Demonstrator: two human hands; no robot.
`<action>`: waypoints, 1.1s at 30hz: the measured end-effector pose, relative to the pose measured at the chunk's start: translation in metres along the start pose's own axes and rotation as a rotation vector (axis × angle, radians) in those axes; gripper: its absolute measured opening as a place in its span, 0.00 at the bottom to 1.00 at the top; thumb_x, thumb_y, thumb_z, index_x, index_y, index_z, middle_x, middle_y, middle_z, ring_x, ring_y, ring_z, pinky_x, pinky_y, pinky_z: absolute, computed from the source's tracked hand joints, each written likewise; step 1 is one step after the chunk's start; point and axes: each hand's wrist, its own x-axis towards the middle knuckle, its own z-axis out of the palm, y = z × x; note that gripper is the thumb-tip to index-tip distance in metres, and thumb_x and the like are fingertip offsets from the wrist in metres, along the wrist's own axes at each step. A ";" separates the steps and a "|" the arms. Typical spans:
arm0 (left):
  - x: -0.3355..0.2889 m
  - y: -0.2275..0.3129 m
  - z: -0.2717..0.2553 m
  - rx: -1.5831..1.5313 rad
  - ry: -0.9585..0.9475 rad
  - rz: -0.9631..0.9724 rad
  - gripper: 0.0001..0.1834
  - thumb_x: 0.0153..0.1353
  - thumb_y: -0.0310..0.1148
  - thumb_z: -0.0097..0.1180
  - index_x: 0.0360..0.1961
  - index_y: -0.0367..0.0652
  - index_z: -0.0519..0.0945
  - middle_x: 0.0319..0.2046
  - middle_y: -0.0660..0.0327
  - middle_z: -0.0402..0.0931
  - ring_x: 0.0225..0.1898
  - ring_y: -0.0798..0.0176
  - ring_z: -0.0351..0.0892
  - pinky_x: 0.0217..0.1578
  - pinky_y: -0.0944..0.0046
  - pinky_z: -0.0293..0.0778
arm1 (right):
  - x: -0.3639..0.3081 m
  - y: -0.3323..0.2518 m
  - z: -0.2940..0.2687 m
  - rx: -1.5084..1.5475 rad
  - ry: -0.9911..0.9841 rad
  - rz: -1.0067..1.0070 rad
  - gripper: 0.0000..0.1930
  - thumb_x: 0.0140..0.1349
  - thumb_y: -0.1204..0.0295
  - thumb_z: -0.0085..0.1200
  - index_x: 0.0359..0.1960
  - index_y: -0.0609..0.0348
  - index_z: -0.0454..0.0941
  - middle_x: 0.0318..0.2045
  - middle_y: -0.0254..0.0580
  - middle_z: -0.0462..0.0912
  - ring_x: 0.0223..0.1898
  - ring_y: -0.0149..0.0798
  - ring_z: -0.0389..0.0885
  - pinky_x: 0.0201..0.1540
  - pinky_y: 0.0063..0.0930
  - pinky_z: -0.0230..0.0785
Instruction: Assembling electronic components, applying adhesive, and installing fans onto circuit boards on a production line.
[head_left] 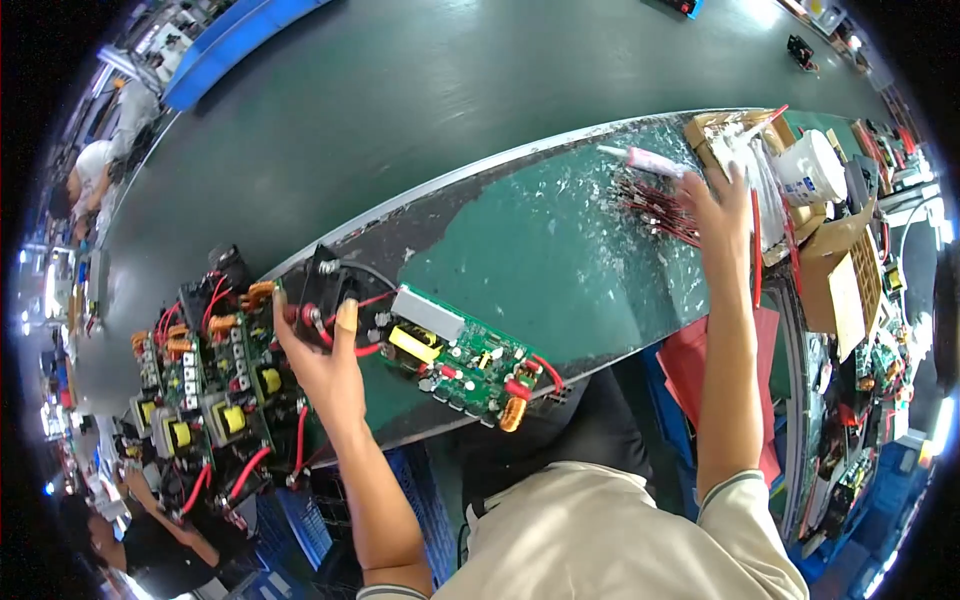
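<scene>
My left hand [327, 375] is over the left part of the bench, thumb and forefinger spread on either side of a black part with red wires [313, 312]. Just right of it lies a green circuit board [480, 365] with a grey metal block, a yellow transformer and a copper coil, its near end at the bench edge. My right hand [715, 215] is stretched out at the far right, fingers apart and slightly blurred. Its thumb is by the end of a white and pink nozzled tube [650, 162]; contact is unclear. Beneath lies a bundle of red and black wires [655, 210].
Several assembled circuit boards [215, 385] crowd the left end. Beyond my right hand stand a cardboard tray [712, 135], a white tub [810, 168] and an open cardboard box [840, 285]. Red sheets [725, 380] hang below the right edge. Another person [150, 550] sits at lower left.
</scene>
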 end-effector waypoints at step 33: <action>-0.066 -0.025 0.011 -0.564 0.169 -0.091 0.24 0.66 0.28 0.59 0.61 0.38 0.67 0.55 0.59 0.71 0.53 0.64 0.73 0.53 0.62 0.76 | -0.083 -0.064 0.006 -0.477 -0.428 -0.761 0.13 0.61 0.78 0.59 0.28 0.67 0.64 0.23 0.43 0.63 0.23 0.36 0.60 0.25 0.31 0.56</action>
